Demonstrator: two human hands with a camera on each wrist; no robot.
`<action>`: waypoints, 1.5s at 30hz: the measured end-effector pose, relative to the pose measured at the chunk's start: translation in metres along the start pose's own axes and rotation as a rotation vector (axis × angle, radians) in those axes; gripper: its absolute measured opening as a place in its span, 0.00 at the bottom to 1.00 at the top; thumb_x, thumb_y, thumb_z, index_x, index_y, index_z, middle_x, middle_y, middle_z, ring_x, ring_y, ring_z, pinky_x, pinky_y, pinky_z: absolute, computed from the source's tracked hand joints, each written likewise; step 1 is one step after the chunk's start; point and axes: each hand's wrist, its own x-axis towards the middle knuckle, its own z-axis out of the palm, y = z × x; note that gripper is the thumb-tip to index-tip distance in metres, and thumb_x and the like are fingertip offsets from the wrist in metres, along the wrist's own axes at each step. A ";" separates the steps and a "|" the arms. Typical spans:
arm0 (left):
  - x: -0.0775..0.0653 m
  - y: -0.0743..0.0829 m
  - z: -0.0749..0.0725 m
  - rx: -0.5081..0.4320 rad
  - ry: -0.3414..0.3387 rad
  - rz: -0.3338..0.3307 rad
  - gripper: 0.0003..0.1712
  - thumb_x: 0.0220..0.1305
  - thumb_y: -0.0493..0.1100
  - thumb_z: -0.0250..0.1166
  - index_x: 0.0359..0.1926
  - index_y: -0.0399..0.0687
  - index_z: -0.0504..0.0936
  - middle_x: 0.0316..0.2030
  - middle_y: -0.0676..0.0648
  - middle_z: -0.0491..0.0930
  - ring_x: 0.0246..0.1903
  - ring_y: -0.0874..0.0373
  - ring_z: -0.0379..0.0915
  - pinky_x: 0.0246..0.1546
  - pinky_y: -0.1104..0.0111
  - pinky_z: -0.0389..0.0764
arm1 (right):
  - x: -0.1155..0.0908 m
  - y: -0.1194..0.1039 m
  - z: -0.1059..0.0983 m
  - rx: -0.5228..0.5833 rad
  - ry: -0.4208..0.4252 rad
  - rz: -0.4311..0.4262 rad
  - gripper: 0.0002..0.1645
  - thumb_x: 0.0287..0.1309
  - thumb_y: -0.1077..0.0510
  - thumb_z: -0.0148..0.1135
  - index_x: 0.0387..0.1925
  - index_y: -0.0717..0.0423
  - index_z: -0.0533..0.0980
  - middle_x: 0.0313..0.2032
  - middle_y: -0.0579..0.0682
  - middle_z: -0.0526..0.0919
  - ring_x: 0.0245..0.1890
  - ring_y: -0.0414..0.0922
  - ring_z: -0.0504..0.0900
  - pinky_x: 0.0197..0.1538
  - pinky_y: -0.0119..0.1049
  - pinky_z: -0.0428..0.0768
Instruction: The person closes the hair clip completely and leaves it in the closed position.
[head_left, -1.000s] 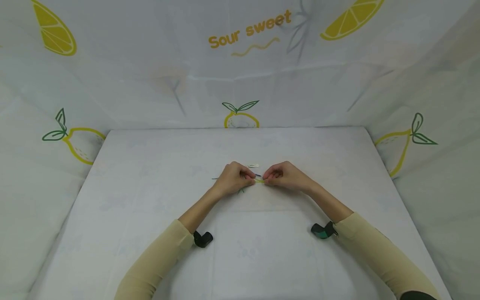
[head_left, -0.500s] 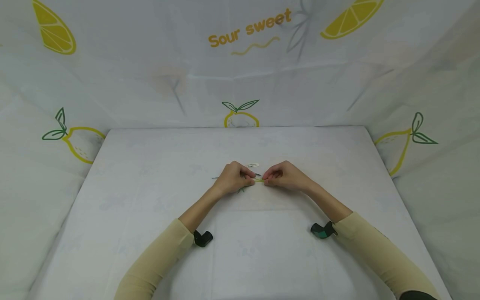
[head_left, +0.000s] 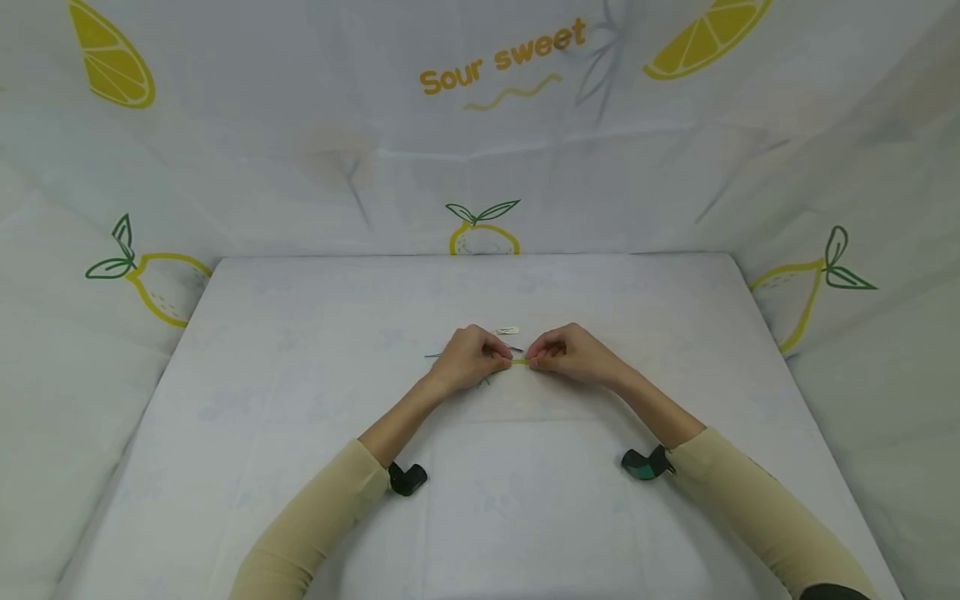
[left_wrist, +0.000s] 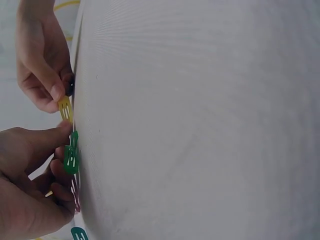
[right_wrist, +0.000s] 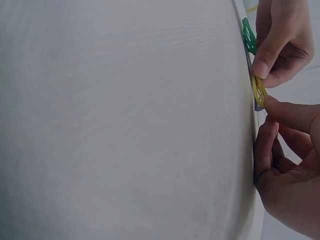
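Yellow clip stays pinched by both hands (one at each end), barely shifted since earlier.

Clip between left fingers and right fingers.
On the surface, second clip behind, third clip before the left fingers.

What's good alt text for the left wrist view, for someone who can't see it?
A yellow clip is pinched by the right hand, at top, and the left hand, below. A green clip shows by the left hand, with a pinkish clip and a cut-off teal clip farther down, along a white tabletop.
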 end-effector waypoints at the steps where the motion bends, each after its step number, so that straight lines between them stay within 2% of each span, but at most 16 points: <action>1: 0.000 0.001 0.000 0.004 0.002 0.002 0.03 0.68 0.36 0.75 0.38 0.42 0.94 0.32 0.47 0.91 0.29 0.65 0.76 0.36 0.74 0.75 | 0.000 0.000 0.000 0.001 0.000 -0.003 0.06 0.68 0.61 0.74 0.43 0.60 0.89 0.35 0.50 0.87 0.32 0.38 0.79 0.40 0.27 0.78; 9: -0.002 0.007 0.000 0.027 0.021 0.002 0.03 0.69 0.37 0.75 0.38 0.41 0.94 0.33 0.46 0.91 0.29 0.64 0.77 0.34 0.73 0.75 | -0.003 0.003 0.001 0.018 0.032 -0.053 0.07 0.70 0.61 0.72 0.44 0.61 0.89 0.38 0.55 0.90 0.32 0.38 0.79 0.40 0.27 0.78; 17: -0.005 0.009 0.000 0.043 0.046 0.026 0.04 0.71 0.37 0.73 0.40 0.41 0.93 0.38 0.45 0.90 0.32 0.62 0.76 0.35 0.73 0.74 | -0.006 0.005 0.004 0.031 0.099 -0.083 0.05 0.70 0.64 0.70 0.43 0.61 0.88 0.37 0.57 0.89 0.33 0.38 0.81 0.41 0.26 0.79; 26: -0.011 0.016 -0.008 0.038 0.070 0.055 0.05 0.73 0.37 0.72 0.43 0.42 0.93 0.39 0.46 0.88 0.32 0.61 0.71 0.35 0.73 0.72 | -0.009 -0.004 0.002 -0.011 0.155 -0.131 0.04 0.72 0.64 0.69 0.44 0.60 0.88 0.41 0.56 0.91 0.40 0.41 0.84 0.48 0.26 0.81; 35: -0.016 0.023 -0.016 0.019 0.093 0.088 0.06 0.73 0.40 0.71 0.43 0.41 0.92 0.42 0.44 0.89 0.35 0.58 0.74 0.39 0.72 0.74 | -0.014 -0.016 0.001 0.005 0.160 -0.160 0.08 0.75 0.63 0.66 0.48 0.63 0.87 0.45 0.61 0.91 0.43 0.43 0.85 0.49 0.25 0.82; 41: -0.020 0.031 -0.022 -0.008 0.109 0.115 0.07 0.74 0.39 0.70 0.44 0.40 0.91 0.43 0.42 0.89 0.37 0.56 0.76 0.40 0.72 0.75 | -0.017 -0.022 0.002 0.043 0.169 -0.203 0.11 0.78 0.62 0.62 0.51 0.65 0.86 0.44 0.65 0.89 0.42 0.51 0.85 0.48 0.26 0.82; 45: -0.024 0.034 -0.023 -0.011 0.083 0.121 0.07 0.75 0.39 0.69 0.45 0.39 0.90 0.46 0.42 0.89 0.37 0.57 0.75 0.40 0.72 0.74 | -0.018 -0.023 0.002 0.069 0.151 -0.207 0.10 0.78 0.63 0.62 0.51 0.64 0.85 0.44 0.65 0.88 0.43 0.57 0.84 0.49 0.27 0.82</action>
